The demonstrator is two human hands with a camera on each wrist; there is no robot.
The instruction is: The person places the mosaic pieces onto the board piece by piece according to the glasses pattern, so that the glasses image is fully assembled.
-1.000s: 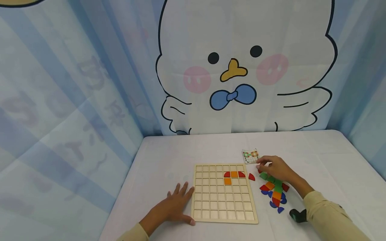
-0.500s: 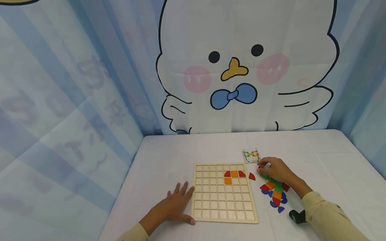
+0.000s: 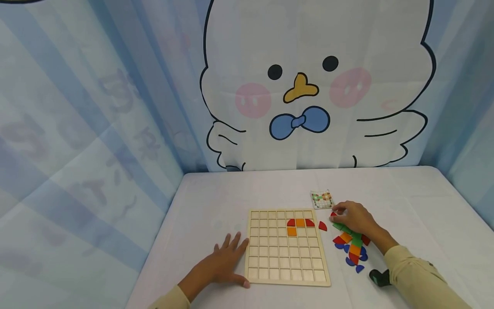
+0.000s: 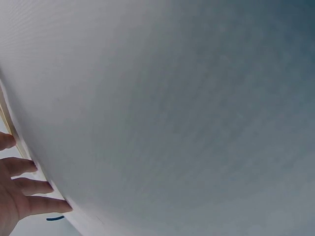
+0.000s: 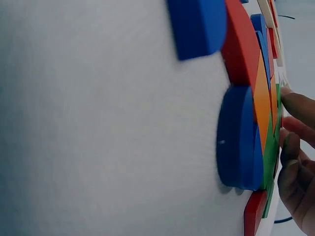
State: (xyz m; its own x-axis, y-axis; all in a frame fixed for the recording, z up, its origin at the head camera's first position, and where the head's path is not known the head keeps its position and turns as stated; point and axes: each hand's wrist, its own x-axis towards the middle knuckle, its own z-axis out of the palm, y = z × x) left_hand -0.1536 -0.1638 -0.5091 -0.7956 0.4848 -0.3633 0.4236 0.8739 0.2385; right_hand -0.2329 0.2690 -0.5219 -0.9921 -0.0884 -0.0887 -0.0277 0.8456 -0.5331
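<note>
A wooden grid board (image 3: 269, 253) lies on the table. Red quarter-round pieces (image 3: 309, 222) and orange square pieces (image 3: 292, 231) fill several of its upper right cells. My left hand (image 3: 223, 262) rests flat at the board's left edge, fingers spread, thumb near the lower corner; the left wrist view also shows its straight fingers (image 4: 37, 187). At the top of a pile of coloured pieces (image 3: 356, 242), my right hand (image 3: 355, 216) has its thumb and index finger curled around a small red piece (image 3: 333, 213). Part of that red piece is hidden by the fingers.
Behind the right hand is a small pattern card (image 3: 322, 199). One loose red quarter-round piece (image 3: 322, 226) lies just right of the board. Blue pieces (image 3: 359, 269) edge the pile, and a dark green-black object (image 3: 380, 278) sits by the right sleeve.
My right thumb has shifted slightly down, and the red piece now shows between thumb and index finger. The left hand stays put, and the pieces on the board are unchanged.
</note>
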